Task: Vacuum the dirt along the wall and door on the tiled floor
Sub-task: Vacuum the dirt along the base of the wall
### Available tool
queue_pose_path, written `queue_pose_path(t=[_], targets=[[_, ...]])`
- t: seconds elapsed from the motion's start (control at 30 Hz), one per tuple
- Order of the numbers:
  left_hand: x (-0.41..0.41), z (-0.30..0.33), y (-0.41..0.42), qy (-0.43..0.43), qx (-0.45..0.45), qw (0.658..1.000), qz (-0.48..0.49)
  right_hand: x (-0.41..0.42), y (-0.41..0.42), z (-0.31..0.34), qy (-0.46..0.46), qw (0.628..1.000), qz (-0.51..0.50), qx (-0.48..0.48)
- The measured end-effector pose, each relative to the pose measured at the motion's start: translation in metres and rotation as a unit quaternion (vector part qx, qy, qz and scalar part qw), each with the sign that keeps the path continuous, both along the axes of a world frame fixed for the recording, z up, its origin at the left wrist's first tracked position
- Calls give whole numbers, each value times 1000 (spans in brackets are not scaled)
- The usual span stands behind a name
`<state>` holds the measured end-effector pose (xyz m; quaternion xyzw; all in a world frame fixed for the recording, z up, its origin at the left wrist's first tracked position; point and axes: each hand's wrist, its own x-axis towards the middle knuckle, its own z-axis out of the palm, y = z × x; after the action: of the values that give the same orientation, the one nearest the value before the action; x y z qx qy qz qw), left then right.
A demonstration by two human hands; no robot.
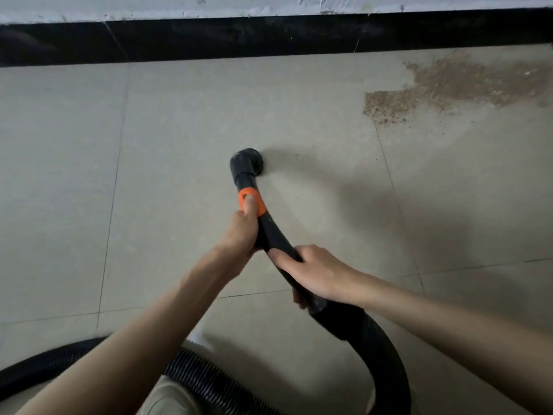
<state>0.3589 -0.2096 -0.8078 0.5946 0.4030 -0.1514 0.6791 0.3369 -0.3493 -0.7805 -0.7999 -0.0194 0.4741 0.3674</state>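
Vacuum wand (270, 235) in both fists, left hand (242, 232) ahead of right hand (311, 274).

I am looking down at what appears to be an indoor room of a lived-in building: pale beige square floor tiles (209, 109) are running up to a glossy black skirting strip (269, 37), above which a whitewashed, flaking plaster wall (179, 4) is showing, and brown gritty dirt (454, 85) is lying near it.
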Motion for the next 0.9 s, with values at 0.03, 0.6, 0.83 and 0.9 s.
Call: queue_pose_path(t=[0.03, 0.6, 0.83, 0.9], targets=[[-2, 0, -7, 1, 0, 1000, -21, -5, -7, 1, 3, 1000, -25, 4], [61, 10, -30, -24, 15, 997, -69, 50, -21, -2, -88, 995, -45, 6], [73, 22, -48, -16, -20, 984, -175, 40, -27, 8, -104, 989, -96, -36], [63, 19, -57, -15, -36, 983, -177, 31, -39, 10, -74, 991, -106, -32]])
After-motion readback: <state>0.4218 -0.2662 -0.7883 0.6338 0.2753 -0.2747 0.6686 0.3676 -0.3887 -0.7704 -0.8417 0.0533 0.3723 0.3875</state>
